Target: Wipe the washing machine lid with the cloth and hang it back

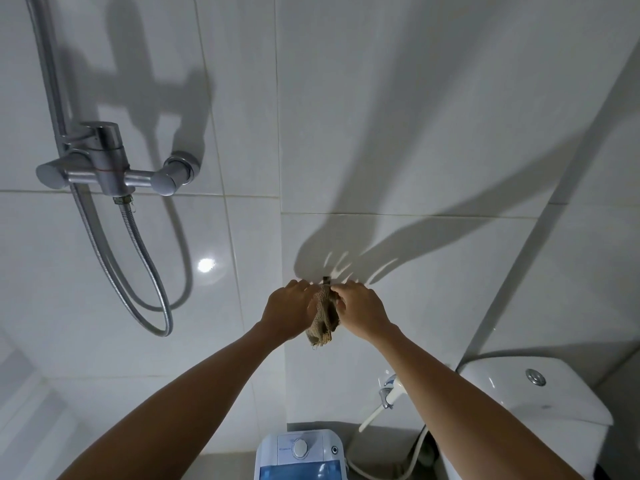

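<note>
Both hands up at wall. Left hand (290, 311) and right hand (360, 311) fingers pinched on brown cloth (325, 315), hook (326, 280) just above fingertips. Washing machine lid (300, 472) far below. Looks like hanging step, either end of task; cannot tell which.

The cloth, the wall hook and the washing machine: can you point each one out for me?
cloth (323, 318): head view, middle of the brown weave between the hands.
wall hook (326, 279): head view, dark tip above the cloth.
washing machine (300, 448): head view, round dial on its top panel.

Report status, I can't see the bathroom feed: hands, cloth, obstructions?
Left hand and right hand both gripping cloth. Cloth up at wall hook, washing machine below. Nothing in the way.
</note>
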